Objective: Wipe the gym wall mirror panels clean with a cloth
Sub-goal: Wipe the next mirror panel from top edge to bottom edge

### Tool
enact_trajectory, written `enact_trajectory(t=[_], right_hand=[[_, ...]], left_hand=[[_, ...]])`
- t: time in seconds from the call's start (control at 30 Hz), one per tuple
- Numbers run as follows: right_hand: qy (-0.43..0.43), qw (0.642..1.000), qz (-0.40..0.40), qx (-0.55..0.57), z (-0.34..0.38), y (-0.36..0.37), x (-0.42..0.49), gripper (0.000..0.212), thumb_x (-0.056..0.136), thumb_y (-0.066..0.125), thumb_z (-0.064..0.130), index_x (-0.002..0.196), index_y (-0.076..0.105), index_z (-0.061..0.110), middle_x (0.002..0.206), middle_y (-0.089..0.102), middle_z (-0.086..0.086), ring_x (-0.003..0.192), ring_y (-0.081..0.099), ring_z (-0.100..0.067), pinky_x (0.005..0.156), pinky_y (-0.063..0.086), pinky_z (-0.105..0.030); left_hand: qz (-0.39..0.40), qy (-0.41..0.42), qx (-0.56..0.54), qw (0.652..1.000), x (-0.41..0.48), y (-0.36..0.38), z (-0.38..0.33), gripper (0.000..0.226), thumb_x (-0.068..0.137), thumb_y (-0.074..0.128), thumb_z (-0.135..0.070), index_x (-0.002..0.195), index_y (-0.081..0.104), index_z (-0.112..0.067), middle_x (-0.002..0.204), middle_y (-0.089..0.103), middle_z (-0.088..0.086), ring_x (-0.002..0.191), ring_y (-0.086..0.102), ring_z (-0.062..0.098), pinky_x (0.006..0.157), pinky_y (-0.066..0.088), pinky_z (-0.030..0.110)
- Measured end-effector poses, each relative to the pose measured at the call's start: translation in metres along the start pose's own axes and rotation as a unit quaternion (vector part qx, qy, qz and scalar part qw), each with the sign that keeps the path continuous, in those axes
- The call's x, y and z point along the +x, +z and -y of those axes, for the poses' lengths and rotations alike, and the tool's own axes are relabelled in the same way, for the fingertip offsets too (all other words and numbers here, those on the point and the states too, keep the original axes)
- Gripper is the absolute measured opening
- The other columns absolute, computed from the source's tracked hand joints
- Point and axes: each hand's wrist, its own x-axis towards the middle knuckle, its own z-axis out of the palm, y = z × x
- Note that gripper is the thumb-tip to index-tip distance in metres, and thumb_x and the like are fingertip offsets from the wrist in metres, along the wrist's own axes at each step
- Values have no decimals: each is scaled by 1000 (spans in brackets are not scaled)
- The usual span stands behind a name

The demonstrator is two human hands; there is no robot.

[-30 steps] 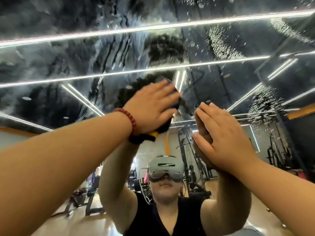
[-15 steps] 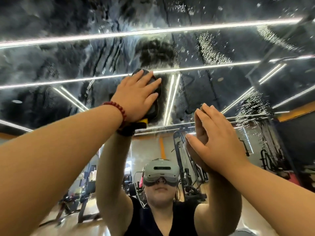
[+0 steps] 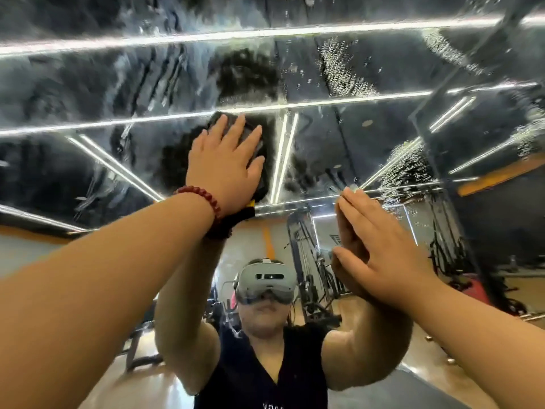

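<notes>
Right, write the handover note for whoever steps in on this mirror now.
Left hand: flat, fingers straight, pressing the dark cloth against the mirror at head height and above.
Right hand: flat on the glass, bracing, holding nothing.
Done: streaky wet smears cover the glass left of and above the cloth.
Left: droplet patches up right and beside the right hand look unwiped; smears probably need another pass.

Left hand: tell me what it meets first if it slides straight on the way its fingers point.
The left hand, flat on the dark cloth, points up the mirror. Likely first: only wet smeared glass; farther right are droplets. The way looks free.
</notes>
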Motion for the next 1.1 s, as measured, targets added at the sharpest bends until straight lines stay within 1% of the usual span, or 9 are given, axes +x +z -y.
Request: enact_trajectory(t=[0.17,0.23,0.43,0.6,0.7,0.8,0.9,0.97,1.1], right_hand=[[6,998,-63,24,-2,4,-3,73,90,37,53,153,32,16,159,25,8,143,3,9,116,-1,-11],[4,998,-63,17,-1,4,-5,73,90,36,52,153,33,14,159,29,3,143,9,4,117,4,-16],[-3,999,-49,-11,-3,5,-6,74,91,36,51,154,29,14,161,26,1,144,5,3,114,-6,-9],[-11,998,-63,-4,-5,6,-6,71,92,38,46,152,35,9,160,30,-4,148,18,-11,118,-1,-13],[-6,998,-57,-9,-3,6,-6,69,92,36,44,153,33,11,161,28,-2,148,15,-9,119,0,-16],[-5,998,-53,-27,-2,6,-6,70,92,34,45,154,30,13,162,25,0,148,11,-6,119,2,-20],[2,999,-48,-23,-1,6,-7,71,92,32,46,155,27,14,163,22,1,148,8,-5,120,4,-24],[8,999,-50,-19,-1,7,-8,71,92,32,47,155,26,14,163,22,1,150,12,-10,121,9,-30],[6,999,-37,-17,1,9,-20,70,94,34,44,156,25,13,163,20,-3,150,8,-9,121,-2,-21]], left_hand=[[-13,240,-9,971,-61,16,-53,62,93,27,-49,146,47,-24,153,42,8,142,36,33,114,27,51],[25,282,9,959,-63,14,-45,64,94,23,-52,149,41,-26,156,37,6,145,32,31,116,25,49],[11,55,17,998,-27,8,-25,61,99,18,-52,156,20,-31,165,13,3,152,7,26,122,10,47],[-19,266,-1,964,-89,23,-66,61,93,28,-50,146,46,-25,154,40,8,143,34,32,116,19,46],[5,316,40,948,-82,23,-49,60,94,30,-53,146,46,-26,154,41,5,143,36,29,115,17,42],[-2,162,30,986,-49,5,-24,63,96,23,-54,152,35,-26,159,31,8,147,26,30,117,22,45],[20,28,8,999,-46,4,-28,58,102,20,-49,157,15,-30,166,9,3,152,5,26,121,6,44],[1,96,12,995,-72,11,-51,60,100,15,-51,156,18,-31,165,14,3,151,8,27,120,6,46],[11,252,1,968,-119,23,-68,62,94,28,-51,147,44,-25,156,38,7,145,31,30,118,14,46]])
